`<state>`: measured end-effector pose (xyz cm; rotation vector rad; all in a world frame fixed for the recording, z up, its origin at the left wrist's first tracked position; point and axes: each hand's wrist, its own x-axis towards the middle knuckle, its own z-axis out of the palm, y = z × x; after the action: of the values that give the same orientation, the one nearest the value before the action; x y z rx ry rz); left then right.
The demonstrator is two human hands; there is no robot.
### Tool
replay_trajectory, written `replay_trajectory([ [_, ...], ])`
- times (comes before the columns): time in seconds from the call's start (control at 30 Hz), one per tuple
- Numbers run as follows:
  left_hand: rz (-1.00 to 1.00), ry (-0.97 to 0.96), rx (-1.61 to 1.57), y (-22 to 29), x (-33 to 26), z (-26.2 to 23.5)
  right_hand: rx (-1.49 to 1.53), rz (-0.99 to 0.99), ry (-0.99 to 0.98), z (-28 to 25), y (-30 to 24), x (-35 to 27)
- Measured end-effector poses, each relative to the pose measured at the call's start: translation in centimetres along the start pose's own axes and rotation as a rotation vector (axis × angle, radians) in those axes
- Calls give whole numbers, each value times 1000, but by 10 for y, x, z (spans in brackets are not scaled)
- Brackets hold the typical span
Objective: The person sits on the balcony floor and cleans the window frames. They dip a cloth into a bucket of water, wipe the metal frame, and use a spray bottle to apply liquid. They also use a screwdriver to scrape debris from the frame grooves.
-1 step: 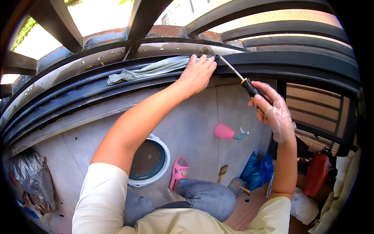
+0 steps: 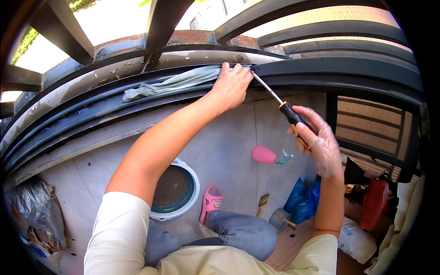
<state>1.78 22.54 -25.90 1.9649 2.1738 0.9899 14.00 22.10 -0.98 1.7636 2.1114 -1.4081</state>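
Observation:
My right hand (image 2: 316, 142), in a thin clear plastic glove, is closed round the black and yellow handle of a screwdriver (image 2: 268, 85). The shaft slants up and left, its tip at the dark window track (image 2: 87, 119) beside my left fingertips. A damp pale grey-green cloth (image 2: 178, 83) lies lengthwise in the track. My bare left hand (image 2: 232, 86) is closed over the right end of the cloth, pressing it into the groove. The fingers hide that end of the cloth, and contact between tip and track is too small to make out.
Dark metal bars (image 2: 169, 23) rise beyond the track. On the floor are a round basin (image 2: 195, 192) of murky water, a pink spray bottle (image 2: 264, 154), a brush (image 2: 262, 201), a roll of grey tape (image 2: 278, 219), a blue plastic bag (image 2: 300, 201) and a grey bag (image 2: 39, 211).
My right hand and the screwdriver have shifted slightly down and left, the tip coming closer to my left fingers. My left hand stays on the cloth.

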Motion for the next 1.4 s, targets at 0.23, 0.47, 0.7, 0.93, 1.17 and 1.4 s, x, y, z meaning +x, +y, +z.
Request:
replay_trajectory([
  [0.23, -17, -2, -203, -4, -6, -19, 236, -327, -5, -2, 12, -7],
  [0.47, -12, 213, -10, -5, -51, -30, -85, -702, 216, 24, -18, 42],
  [0.7, -74, 279, -68, -9, -44, -25, -711, -740, 401, 39, -26, 112],
  [0.93, -73, 351, -51, -14, -43, -19, -786, -603, 352, 51, -38, 122],
  [1.17, -102, 373, -81, -16, -39, -18, -779, -601, 284, 51, -32, 135],
  [1.4, -93, 337, -52, -16, -44, -18, -767, -665, 316, 50, -28, 142],
])
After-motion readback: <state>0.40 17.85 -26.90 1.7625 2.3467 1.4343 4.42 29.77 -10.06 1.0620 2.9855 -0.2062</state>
